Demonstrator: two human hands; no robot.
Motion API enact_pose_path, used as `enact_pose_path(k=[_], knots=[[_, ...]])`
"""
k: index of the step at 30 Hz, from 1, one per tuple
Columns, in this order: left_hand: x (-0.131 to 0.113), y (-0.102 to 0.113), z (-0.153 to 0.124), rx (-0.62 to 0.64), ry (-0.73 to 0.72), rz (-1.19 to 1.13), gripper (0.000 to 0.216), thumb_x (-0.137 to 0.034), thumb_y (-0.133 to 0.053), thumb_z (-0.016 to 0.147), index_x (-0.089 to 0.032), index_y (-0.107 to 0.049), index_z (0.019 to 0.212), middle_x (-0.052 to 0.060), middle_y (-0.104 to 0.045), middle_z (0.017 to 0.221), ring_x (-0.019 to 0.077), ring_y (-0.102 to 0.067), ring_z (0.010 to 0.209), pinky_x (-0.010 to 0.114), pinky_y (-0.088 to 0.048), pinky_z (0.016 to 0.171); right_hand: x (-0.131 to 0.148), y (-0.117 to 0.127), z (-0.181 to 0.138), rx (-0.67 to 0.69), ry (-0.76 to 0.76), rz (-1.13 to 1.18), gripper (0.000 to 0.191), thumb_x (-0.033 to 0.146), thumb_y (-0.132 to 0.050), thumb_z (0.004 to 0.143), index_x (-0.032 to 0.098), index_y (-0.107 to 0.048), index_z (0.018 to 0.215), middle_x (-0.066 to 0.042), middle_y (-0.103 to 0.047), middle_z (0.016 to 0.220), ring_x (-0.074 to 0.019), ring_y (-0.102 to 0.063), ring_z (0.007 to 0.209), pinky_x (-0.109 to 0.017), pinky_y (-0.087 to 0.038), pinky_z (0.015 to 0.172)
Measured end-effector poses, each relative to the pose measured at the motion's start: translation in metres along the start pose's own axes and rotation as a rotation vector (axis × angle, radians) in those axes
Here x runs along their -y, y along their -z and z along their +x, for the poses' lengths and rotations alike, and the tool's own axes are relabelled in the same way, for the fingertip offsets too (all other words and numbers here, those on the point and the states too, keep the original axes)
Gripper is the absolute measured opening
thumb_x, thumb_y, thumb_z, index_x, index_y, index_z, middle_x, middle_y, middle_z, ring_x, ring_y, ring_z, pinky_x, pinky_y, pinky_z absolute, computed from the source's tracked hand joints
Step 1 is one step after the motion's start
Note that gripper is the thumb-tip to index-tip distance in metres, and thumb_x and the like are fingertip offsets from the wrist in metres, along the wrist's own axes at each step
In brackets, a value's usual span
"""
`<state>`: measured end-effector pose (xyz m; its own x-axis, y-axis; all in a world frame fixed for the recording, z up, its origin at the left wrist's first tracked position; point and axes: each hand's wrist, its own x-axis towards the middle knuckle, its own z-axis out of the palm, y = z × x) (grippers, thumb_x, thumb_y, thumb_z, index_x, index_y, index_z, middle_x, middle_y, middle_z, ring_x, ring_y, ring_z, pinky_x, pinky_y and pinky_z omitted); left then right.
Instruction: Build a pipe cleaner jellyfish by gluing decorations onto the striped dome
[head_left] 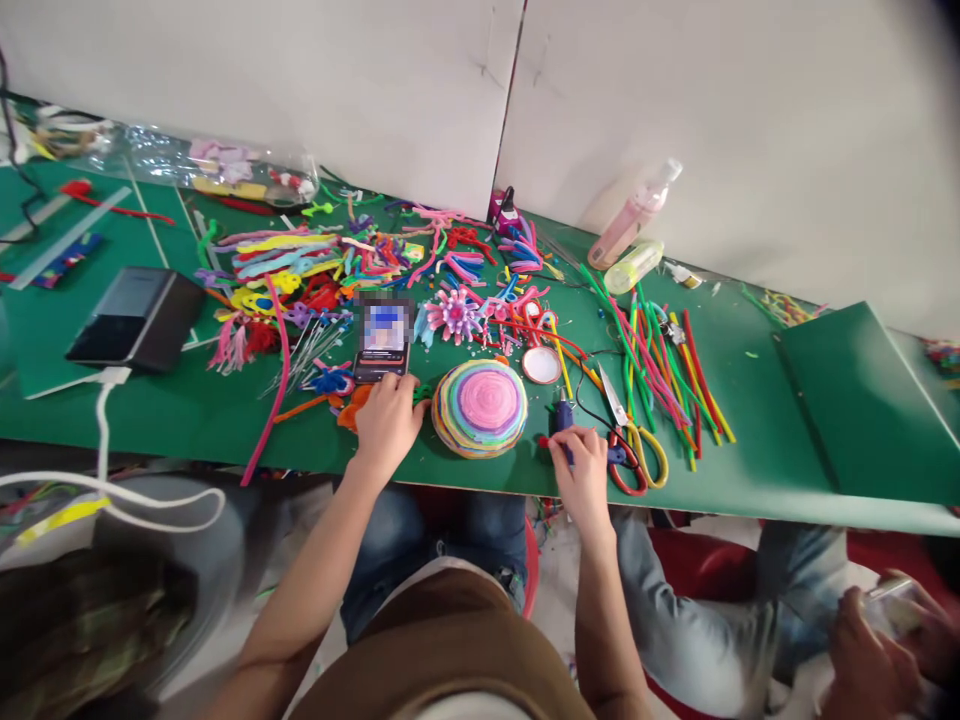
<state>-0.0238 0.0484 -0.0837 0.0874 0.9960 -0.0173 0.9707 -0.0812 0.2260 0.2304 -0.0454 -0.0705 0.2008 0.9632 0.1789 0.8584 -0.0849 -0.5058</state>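
My left hand (388, 425) lies open, its fingertips at the lower edge of a phone (384, 345) with a lit screen; nothing is gripped in it. My right hand (583, 470) is closed over a dark blue glue gun (564, 412), whose middle it hides. A small red piece (544, 441) shows at its fingertips. Between my hands sits a round dome (484, 408) wound in rings of pink, purple, blue, yellow and orange. Orange felt-like pieces (352, 408) lie beside my left hand. Right of the glue gun are scissors (637, 455) with red and yellow handles.
Behind lie heaped pipe cleaners (285, 255), a pink-purple fuzzy flower (454, 312) and a round white lid (541, 365). Farther right are long pipe cleaners (660, 370), a pink pump bottle (634, 215) and a green box (874, 400). Left stands a black device (135, 318). Another person's hands (881, 640) hold a phone.
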Motion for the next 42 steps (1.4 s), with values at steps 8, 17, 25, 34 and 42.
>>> enact_pose_path(k=[8, 17, 25, 34, 42], knots=[[0.007, 0.010, 0.000, -0.206, 0.131, -0.298, 0.016, -0.033, -0.055, 0.088, -0.020, -0.057, 0.097, 0.007, -0.071, 0.085, 0.0239, -0.068, 0.076, 0.029, -0.045, 0.062, -0.032, 0.031, 0.022, 0.186, 0.123, -0.292, 0.035, 0.013, -0.046, 0.086, 0.021, -0.061, 0.116, -0.008, -0.065, 0.110, -0.0269, -0.057, 0.102, -0.040, -0.045, 0.086], [-0.012, 0.031, -0.023, -0.389, 0.065, -0.944, 0.029, -0.037, -0.062, 0.085, -0.017, -0.060, 0.105, 0.005, -0.070, 0.094, 0.0108, -0.066, 0.061, 0.022, -0.053, 0.058, -0.060, 0.052, 0.019, 0.392, 0.269, -0.259, 0.047, 0.018, -0.048, 0.087, 0.021, -0.046, 0.134, -0.008, -0.063, 0.123, -0.0256, -0.058, 0.113, -0.043, -0.046, 0.094], [-0.043, 0.037, -0.037, 0.004, 0.019, -1.236, 0.040, -0.041, -0.064, 0.083, -0.015, -0.065, 0.113, 0.006, -0.071, 0.087, 0.0128, -0.063, 0.059, 0.023, -0.054, 0.052, -0.063, 0.042, 0.017, 0.371, 0.280, -0.522, 0.052, 0.011, -0.049, 0.078, 0.017, -0.052, 0.129, -0.011, -0.061, 0.124, -0.0281, -0.058, 0.107, -0.040, -0.044, 0.090], [-0.046, 0.036, -0.018, 0.122, 0.098, -1.363, 0.058, -0.044, -0.070, 0.075, -0.011, -0.062, 0.122, 0.012, -0.073, 0.098, 0.0149, -0.065, 0.061, 0.028, -0.056, 0.056, -0.075, 0.040, 0.041, 0.387, 0.418, -0.400, 0.052, 0.008, -0.050, 0.069, 0.015, -0.055, 0.120, -0.011, -0.061, 0.123, -0.0237, -0.061, 0.101, -0.035, -0.046, 0.089], [-0.058, 0.040, 0.002, 0.105, 0.013, -1.362, 0.049, -0.041, -0.072, 0.072, -0.014, -0.066, 0.113, 0.012, -0.073, 0.103, 0.0229, -0.072, 0.078, 0.027, -0.059, 0.054, -0.062, 0.053, 0.047, 0.200, 0.363, 0.071, 0.018, 0.028, -0.057, 0.082, 0.022, -0.057, 0.099, -0.005, -0.066, 0.091, -0.0192, -0.063, 0.078, -0.030, -0.049, 0.070]])
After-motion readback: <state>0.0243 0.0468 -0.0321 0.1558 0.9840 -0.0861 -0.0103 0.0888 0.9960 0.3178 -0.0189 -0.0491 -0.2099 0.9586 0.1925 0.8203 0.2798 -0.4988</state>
